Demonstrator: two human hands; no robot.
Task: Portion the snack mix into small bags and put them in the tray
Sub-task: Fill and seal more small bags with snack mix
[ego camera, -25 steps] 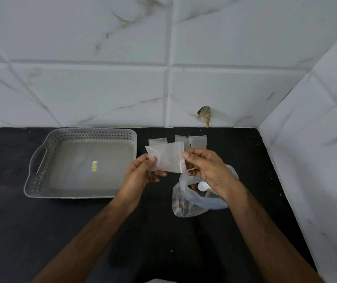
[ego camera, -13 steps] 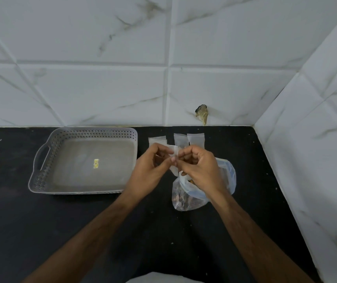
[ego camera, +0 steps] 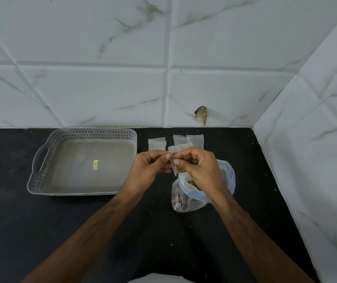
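Observation:
My left hand (ego camera: 150,166) and my right hand (ego camera: 199,167) meet above the black counter, and each pinches the same small clear bag (ego camera: 176,152) at its top edge. The bag is seen nearly edge-on and looks empty. Under my right hand lies the large clear bag of brown snack mix (ego camera: 188,199), partly hidden by my wrist. Three more small bags (ego camera: 157,144) lie flat near the wall behind my hands. The grey perforated tray (ego camera: 41,172) stands to the left with only a small yellow sticker (ego camera: 95,164) on its floor.
White marble-look tiled walls (ego camera: 316,139) close off the counter at the back and on the right. A brownish stain (ego camera: 201,114) marks the back wall above the small bags. The black counter (ego camera: 20,231) stretches toward me, with a few crumbs on it.
One second ago both hands held the small bag spread flat between them. They have since come together and now pinch its top edge, with the bag turned nearly edge-on.

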